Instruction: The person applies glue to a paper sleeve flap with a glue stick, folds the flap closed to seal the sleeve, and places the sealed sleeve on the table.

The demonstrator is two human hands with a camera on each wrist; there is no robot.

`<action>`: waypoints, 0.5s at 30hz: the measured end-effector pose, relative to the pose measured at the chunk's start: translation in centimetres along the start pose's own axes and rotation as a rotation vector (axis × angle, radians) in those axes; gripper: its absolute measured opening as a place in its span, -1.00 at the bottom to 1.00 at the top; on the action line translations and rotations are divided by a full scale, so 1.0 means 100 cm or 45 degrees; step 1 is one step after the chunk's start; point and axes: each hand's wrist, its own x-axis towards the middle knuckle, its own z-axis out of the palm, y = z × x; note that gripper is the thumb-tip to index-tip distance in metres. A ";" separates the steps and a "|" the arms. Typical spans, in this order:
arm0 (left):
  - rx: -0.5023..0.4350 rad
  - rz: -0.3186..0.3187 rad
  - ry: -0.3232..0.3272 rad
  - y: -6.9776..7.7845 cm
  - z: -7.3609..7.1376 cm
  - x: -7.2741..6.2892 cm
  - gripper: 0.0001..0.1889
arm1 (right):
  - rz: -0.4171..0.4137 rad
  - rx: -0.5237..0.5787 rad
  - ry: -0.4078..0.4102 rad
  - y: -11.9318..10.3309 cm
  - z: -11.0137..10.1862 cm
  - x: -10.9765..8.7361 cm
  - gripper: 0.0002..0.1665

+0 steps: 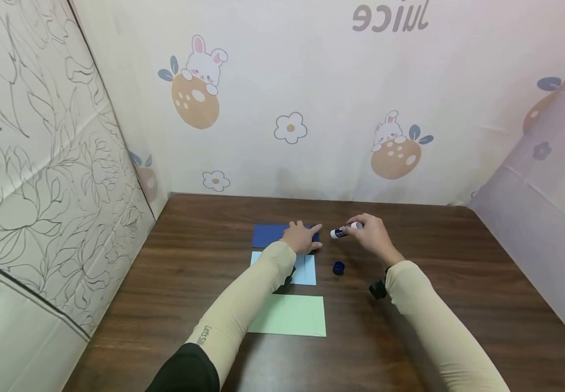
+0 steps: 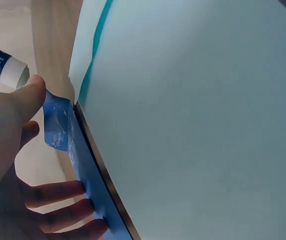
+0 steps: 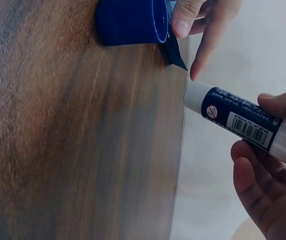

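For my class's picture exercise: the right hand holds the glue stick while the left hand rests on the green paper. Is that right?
Not quite: the left hand rests on the dark blue paper, not the green paper, as the head view shows. The right hand does hold the glue stick.

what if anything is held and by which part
The right hand holds the glue stick near its end farther from the left hand.

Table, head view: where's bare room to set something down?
Free: table, left edge to left sleeve and paper sheets; right sleeve to right edge. Crowded: middle, with paper sheets, cap, glue stick, left hand, right hand.
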 end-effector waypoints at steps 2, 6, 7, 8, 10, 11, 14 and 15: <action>0.024 0.001 -0.002 0.001 0.001 0.002 -0.32 | 0.001 0.006 -0.001 -0.001 0.000 0.000 -0.67; 0.029 -0.003 -0.002 0.002 0.002 0.005 -0.33 | 0.015 0.014 -0.010 -0.001 0.001 -0.001 -0.66; 0.025 -0.004 -0.002 0.002 0.002 0.005 -0.33 | 0.018 0.014 -0.011 -0.001 0.002 -0.001 -0.66; 0.012 -0.006 0.001 0.002 0.002 0.005 -0.33 | 0.016 0.014 -0.011 -0.001 0.002 -0.001 -0.66; -0.021 -0.005 0.017 0.001 0.002 0.004 -0.33 | 0.017 0.016 -0.009 0.000 0.002 -0.002 -0.66; -0.047 -0.002 0.031 0.000 0.001 0.004 -0.33 | 0.018 0.017 -0.005 0.000 0.001 -0.002 -0.66; -0.107 0.012 0.087 -0.002 0.000 0.002 -0.34 | 0.009 0.020 0.008 0.001 0.000 -0.003 -0.68; -0.126 0.018 0.105 -0.003 0.000 0.001 -0.34 | 0.010 0.021 0.013 0.001 0.000 -0.003 -0.68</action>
